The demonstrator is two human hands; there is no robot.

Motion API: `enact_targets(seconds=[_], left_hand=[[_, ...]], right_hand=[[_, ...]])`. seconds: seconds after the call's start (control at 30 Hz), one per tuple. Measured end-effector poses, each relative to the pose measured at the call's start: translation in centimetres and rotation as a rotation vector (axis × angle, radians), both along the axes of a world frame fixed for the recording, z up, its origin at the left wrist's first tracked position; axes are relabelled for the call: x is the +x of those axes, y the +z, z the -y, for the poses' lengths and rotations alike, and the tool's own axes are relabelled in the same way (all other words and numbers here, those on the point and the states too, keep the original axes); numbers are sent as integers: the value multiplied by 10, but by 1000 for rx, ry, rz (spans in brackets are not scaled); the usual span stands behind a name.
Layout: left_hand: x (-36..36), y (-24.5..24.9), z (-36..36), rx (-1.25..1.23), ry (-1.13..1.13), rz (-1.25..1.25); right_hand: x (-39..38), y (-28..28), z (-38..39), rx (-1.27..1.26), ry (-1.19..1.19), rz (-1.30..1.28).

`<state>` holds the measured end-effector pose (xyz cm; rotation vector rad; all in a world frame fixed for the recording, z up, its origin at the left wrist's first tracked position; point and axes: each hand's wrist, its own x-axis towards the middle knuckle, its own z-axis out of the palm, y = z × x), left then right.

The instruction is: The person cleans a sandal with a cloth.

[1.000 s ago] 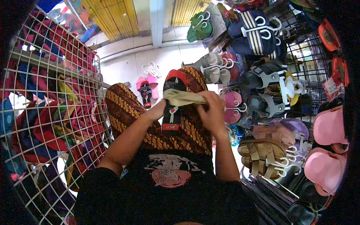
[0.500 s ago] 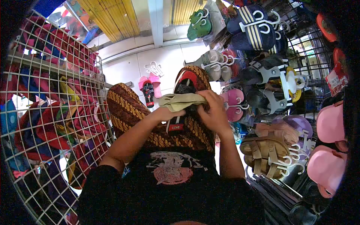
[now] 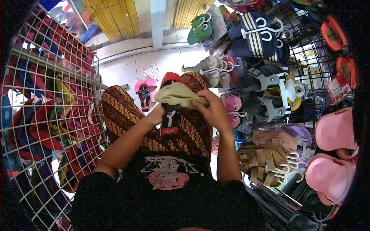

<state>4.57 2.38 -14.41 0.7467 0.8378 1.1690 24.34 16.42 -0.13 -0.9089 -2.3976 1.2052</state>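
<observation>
A black sandal (image 3: 170, 118) with a red edge and a "LOVE" label lies over the patterned cloth on the person's lap. My left hand (image 3: 155, 115) is closed on the sandal's left side, its fingertips partly hidden. Over the upper part of the sandal lies a crumpled pale green cloth (image 3: 175, 94). My right hand (image 3: 211, 109) pinches the cloth's right end. Beyond the knees, a pink pair of sandals (image 3: 152, 89) and a small black one (image 3: 144, 96) rest on the white floor.
A white wire rack (image 3: 58, 130) with colourful items stands at the left. On the right, a black grid holds navy striped slippers (image 3: 254, 35), brown sandals (image 3: 262, 161) and pink clogs (image 3: 334, 129). Green sandals (image 3: 201, 29) lie near the glass door's frame (image 3: 158, 23).
The sandal and cloth have shifted left, and more of the sandal's red end shows. My left hand has moved from under the cloth to the sandal's side. The view has shifted slightly.
</observation>
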Motion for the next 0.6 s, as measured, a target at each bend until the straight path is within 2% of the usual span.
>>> enact_targets(seconds=[0.07,0.13,0.2,0.23,0.27,0.33,0.4,0.47,0.53,0.57,0.6], left_hand=[[4,-24,7,22,59,-30],[4,-30,4,115,101,15],[-1,-36,0,134,172,209],[-5,-23,-1,141,194,342],[-12,-10,1,175,107,476],[-5,-3,-3,-169,331,188],[10,4,-14,-293,580,147],[-6,37,-10,-183,333,303],[-29,42,-10,-40,107,634],[-26,45,-11,-130,270,447],[-19,32,-14,-202,339,421]], right_hand=[[-17,-7,16,116,67,-61],[-19,-4,22,150,38,-43],[-8,-6,13,138,7,12],[-6,2,9,52,-13,58],[-7,-1,10,121,-13,36],[-8,-14,16,254,-22,-7],[-10,-25,26,296,-44,-15],[-10,-27,25,249,-69,-30],[-5,-24,20,99,-109,-49],[-7,-21,21,100,-110,-28],[-12,-21,24,123,-107,-42]])
